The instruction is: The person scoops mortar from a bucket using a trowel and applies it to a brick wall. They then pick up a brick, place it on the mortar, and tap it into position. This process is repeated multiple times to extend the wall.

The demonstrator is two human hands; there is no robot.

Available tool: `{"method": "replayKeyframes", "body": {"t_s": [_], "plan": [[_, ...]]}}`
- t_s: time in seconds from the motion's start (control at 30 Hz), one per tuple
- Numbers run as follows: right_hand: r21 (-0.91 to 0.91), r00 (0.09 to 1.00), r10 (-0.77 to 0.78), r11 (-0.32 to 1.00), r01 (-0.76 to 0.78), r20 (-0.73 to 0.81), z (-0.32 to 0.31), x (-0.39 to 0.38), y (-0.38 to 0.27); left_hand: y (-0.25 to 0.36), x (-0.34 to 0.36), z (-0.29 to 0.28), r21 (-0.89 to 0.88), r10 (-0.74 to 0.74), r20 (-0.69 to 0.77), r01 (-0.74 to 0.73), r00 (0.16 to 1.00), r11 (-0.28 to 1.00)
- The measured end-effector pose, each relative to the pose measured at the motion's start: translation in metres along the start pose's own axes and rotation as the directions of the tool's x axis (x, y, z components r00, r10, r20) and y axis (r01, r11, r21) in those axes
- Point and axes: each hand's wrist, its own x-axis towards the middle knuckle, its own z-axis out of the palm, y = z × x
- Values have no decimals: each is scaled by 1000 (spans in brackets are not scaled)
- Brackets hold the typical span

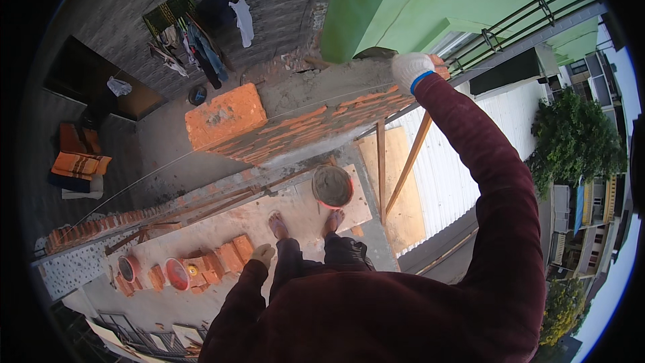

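Two gloved hands are in view. The right hand, at upper centre-right of the frame, is closed around what appears to be the handle of a trowel; the handle itself is hidden. The dark blade lies just left of the fist, at the top of the brick wall. The left hand, at lower centre, hangs near the loose bricks; nothing is visible in it, and finger closure cannot be determined.

Handling, by judgement: trowel light and stiff, heavier when loaded; grip the handle only, clear of the blade edge. Mortar along the wall top: soft, wet, dense. Orange brick, left of centre: rigid, moderately heavy, liable to chip at corners; hold across opposite long sides. Mortar bucket, below centre: heavy as filled; lift with support.

Markings: no legible brand, label or writing on trowel, brick or bucket.
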Motion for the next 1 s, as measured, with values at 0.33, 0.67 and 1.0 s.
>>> {"method": "replayKeyframes", "body": {"t_s": [0.33,0.67,1.0], "plan": [[82,949,-273,954,288,-157,-111,-48,-99,-70,6,-66,98,108,-111,-97,988,990],[834,989,144,541,-105,32,7,-199,23,-141,-41,-110,476,132,-8,-112,991,872],[868,911,209,435,240,-356,221,-103,-113,15,-57,-96,241,147,65,-158,987,958]]}}
